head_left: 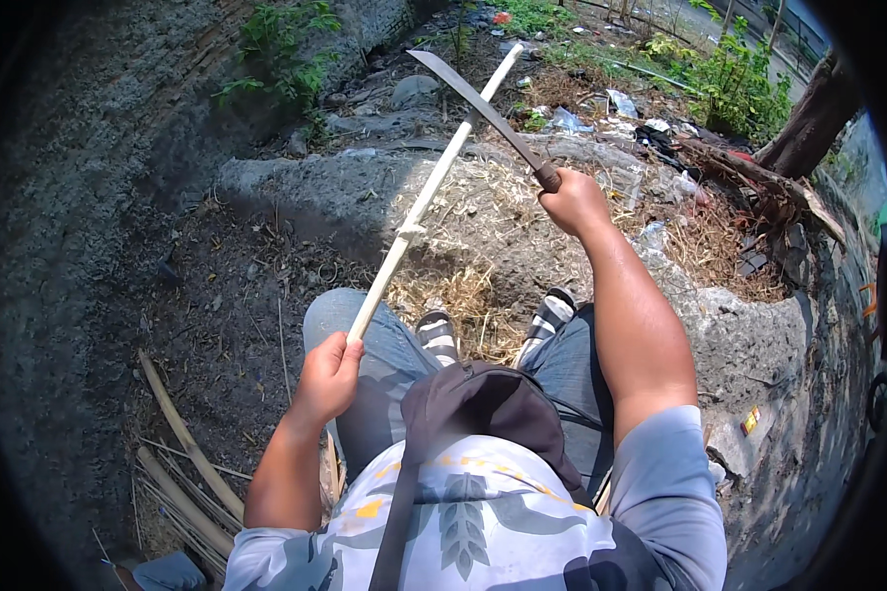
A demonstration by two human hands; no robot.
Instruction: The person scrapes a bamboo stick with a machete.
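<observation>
My left hand is wrapped round the lower end of a long, pale peeled stick, which slants up and away to the right above my left knee. Partway along it, a small raised knot or curl of fibre sticks out. My right hand grips the dark handle of a machete. Its long blade points up and to the left and crosses the upper part of the stick. Whether the edge touches the wood or only passes over it, I cannot tell.
Pale shavings lie around my feet and on the rough stone ledge ahead. Long bamboo strips lie at lower left. A rough wall rises on the left; a tree trunk and litter are at upper right. A dark bag rests on my lap.
</observation>
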